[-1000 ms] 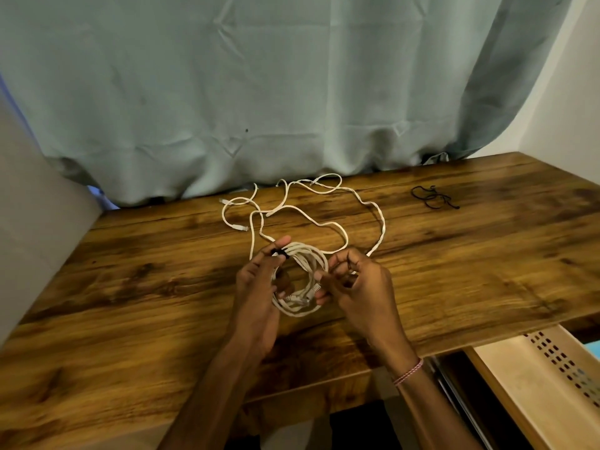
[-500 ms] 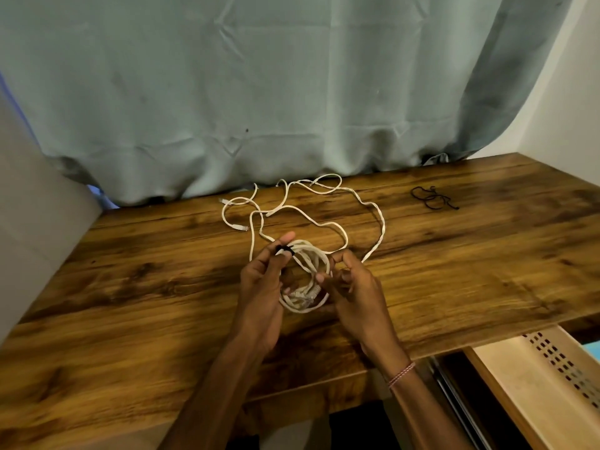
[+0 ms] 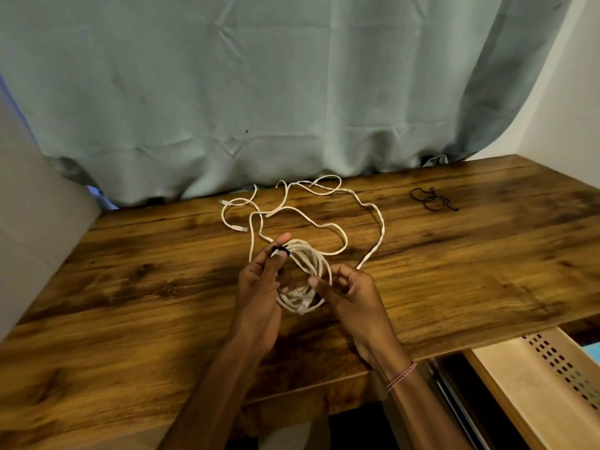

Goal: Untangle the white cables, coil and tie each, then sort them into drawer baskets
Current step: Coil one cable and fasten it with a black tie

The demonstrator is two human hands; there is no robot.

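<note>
A coiled white cable sits at the middle of the wooden table, held up between both hands. My left hand pinches the coil's top left, where a black tie wraps the strands. My right hand holds the coil's right side with curled fingers. The cable's plugs hang inside the coil's lower part. Loose white cables lie tangled on the table behind the coil.
More black ties lie at the back right of the table. A teal curtain hangs behind it. An open drawer with a perforated beige basket sticks out below the table's right front edge.
The coil has tilted up a little, and my right hand's fingers have shifted along its right side. My left hand keeps its pinch at the black tie.
</note>
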